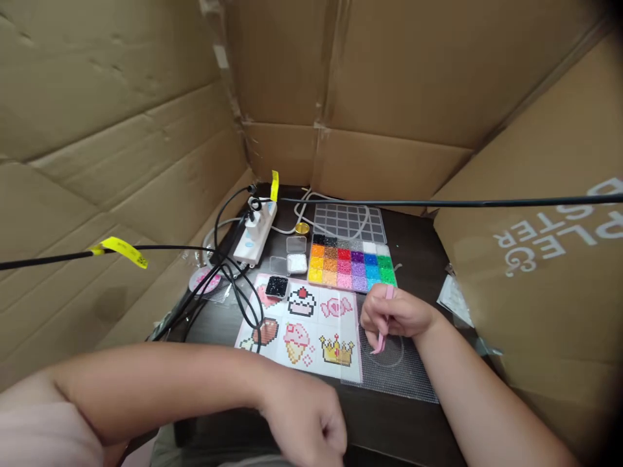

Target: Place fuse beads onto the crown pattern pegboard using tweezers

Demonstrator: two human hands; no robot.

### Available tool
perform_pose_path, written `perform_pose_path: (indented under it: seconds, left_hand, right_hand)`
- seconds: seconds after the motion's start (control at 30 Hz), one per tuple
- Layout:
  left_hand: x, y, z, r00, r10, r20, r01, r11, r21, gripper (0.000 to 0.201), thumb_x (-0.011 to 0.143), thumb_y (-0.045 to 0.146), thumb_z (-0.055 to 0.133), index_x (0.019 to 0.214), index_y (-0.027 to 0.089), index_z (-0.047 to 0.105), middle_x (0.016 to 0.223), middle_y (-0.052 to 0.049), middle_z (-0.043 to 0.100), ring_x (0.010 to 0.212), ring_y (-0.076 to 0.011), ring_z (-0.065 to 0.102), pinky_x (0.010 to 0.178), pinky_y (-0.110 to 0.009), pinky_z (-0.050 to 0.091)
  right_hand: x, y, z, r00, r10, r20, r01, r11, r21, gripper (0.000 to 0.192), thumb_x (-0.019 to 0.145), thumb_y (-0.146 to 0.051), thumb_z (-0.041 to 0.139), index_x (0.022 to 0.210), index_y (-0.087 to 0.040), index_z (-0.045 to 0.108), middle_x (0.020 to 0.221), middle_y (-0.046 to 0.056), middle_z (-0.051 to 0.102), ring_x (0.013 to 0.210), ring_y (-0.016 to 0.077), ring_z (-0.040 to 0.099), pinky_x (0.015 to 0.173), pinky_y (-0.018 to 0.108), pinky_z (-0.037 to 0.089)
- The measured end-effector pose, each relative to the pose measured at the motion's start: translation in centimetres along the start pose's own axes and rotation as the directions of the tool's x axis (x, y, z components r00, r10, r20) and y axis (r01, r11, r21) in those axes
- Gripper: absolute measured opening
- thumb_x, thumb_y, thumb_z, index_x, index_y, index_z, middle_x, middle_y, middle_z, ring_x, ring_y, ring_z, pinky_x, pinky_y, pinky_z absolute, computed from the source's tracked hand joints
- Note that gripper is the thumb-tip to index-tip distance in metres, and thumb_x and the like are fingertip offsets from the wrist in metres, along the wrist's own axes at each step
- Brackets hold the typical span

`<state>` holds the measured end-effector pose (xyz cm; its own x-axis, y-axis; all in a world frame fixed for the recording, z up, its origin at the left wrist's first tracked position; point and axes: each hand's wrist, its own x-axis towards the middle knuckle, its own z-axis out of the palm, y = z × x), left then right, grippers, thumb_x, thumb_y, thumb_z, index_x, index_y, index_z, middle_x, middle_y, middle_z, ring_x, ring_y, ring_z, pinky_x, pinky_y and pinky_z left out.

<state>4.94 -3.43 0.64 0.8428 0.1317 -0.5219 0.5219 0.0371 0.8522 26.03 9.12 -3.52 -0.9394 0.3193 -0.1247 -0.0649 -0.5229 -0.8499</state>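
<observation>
My right hand [396, 312] is closed around pink tweezers [383, 337], whose bent tip points down at a clear pegboard [413, 373]. The hand hovers over or rests on the board's upper part; I cannot tell which. Left of it lies a pattern sheet [314, 331] with pixel pictures, among them a cupcake, a candy, an ice cream and a crown. A small box of black beads [276, 287] stands on the sheet's top left. My left hand [309, 421] is curled into a loose fist at the table's front edge, with nothing seen in it.
Behind the sheet sit a sorted bead box [350, 263], its gridded lid [349, 222] and a small box of white beads [296, 263]. A power strip [256, 231] and black cables [228, 259] lie left. One black cable [438, 202] crosses the view. Cardboard walls [389, 78] surround the table.
</observation>
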Motion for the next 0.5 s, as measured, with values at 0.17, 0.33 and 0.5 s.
perform_pose_path:
  seconds: [0.17,0.33,0.5]
  left_hand:
    - [-2.3,1.4,1.0,0.708,-0.137,-0.693,0.218,0.976,0.029,0.017,0.079,0.035,0.059,0.082,0.019,0.065,0.063,0.005,0.060,0.056,-0.0101,0.054,0.050,-0.019,0.039]
    - [-4.0,0.5,1.1,0.456,-0.094,-0.885,0.357,0.930,0.085,0.018,0.086,0.034,0.054,0.090,0.019,0.064,0.087,-0.004,0.067,0.080,-0.0180,0.061,0.071,-0.028,0.046]
    - [-5.0,-0.9,1.1,0.264,-0.117,-0.958,0.513,0.857,0.037,0.021,0.090,0.035,0.050,0.084,0.018,0.062,0.096,-0.009,0.065,0.088,-0.0228,0.064,0.079,-0.033,0.046]
  right_hand:
    - [0.3,-0.2,0.4,0.998,0.006,-0.065,-0.006,1.000,-0.004,0.054,0.092,-0.050,0.063,0.055,-0.011,0.062,0.042,-0.001,0.049,0.040,0.0138,0.062,0.045,0.026,0.059]
    - [0.6,-0.7,1.2,0.993,0.045,-0.106,-0.048,0.998,-0.031,0.054,0.090,-0.051,0.065,0.055,-0.011,0.061,0.043,0.000,0.052,0.043,0.0143,0.064,0.045,0.025,0.058]
    - [0.7,-1.0,1.4,0.992,0.041,-0.115,-0.044,0.999,-0.022,0.053,0.091,-0.050,0.065,0.055,-0.011,0.061,0.042,0.000,0.053,0.043,0.0128,0.062,0.047,0.025,0.060]
